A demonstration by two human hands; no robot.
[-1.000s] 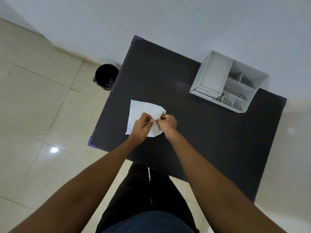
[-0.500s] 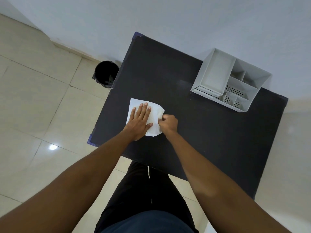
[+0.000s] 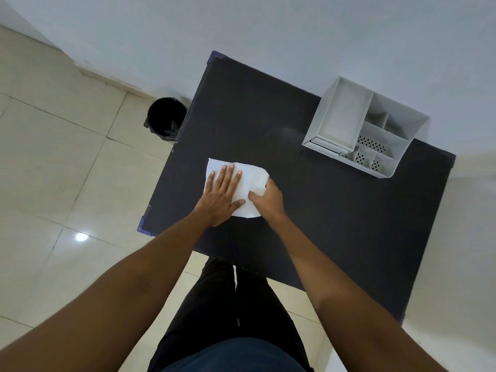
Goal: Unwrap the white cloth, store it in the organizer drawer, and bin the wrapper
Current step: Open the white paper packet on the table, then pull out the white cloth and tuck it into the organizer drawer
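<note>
The left hand now lies flat and spread on the cloth, fingers extended and palm down, pinning the packet to the worktop. One second ago both hands were pinching at the packet's near right corner; half a second ago the left hand had already gone flat, and it has since slid slightly further onto the packet. The right hand remains curled at the right edge, thumb and fingers closed on that edge; whether it grips wrapper film or cloth cannot be told, since no wrapper can be told apart from the white surface. The packet lies near the left front part of the worktop, and its outline has barely changed across the three moments. Judgement: the change from a two-handed pinch to a hold-down plus a one-handed pinch indicates that the opening step is in hand, with the left hand acting as an anchor while the right pulls or tears at the edge. The task is at an early stage. The organizer stands well apart at the far right of the worktop, its drawer apparently shut, and the bin stands on the floor beside the far left edge; neither has been used.
</note>
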